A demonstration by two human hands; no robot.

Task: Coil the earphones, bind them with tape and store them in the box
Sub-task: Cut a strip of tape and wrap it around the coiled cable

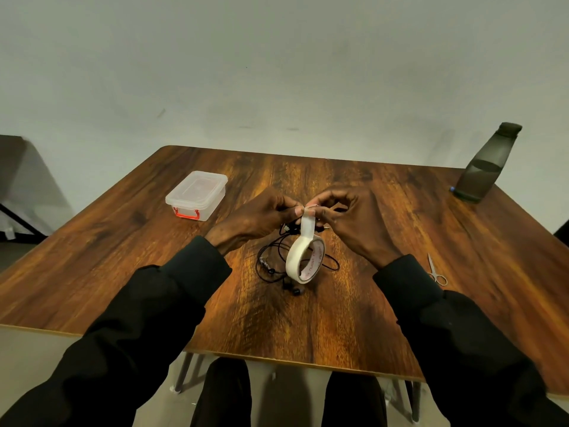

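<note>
Black earphone cable (278,260) lies in a loose coil on the wooden table (400,211), its upper turns gathered up between the person's two hands and its earbuds (294,289) resting on the tabletop at the near side of the loop. The left hand (261,215) is closed around the gathered part of the cable, thumb pressed against the free end of the tape. The right hand (348,217) pinches that free end with its fingertips. A short strip of tape (308,224) runs from the pinch down to the masking-tape roll (304,260), which hangs on edge over the coil; whether it touches the table cannot be told. Coiling therefore appears largely done, and binding appears to be under way: the strip seems applied at the bundle but remains attached to the roll. Small scissors (436,271) lie untouched near the right sleeve, so the cut is probably still to come. The clear plastic box (197,194), with its lid on and a red clasp showing, stands well apart at the left rear; opening it and storing the bundle remain. A dark bottle (486,164) stands at the far right corner.
</note>
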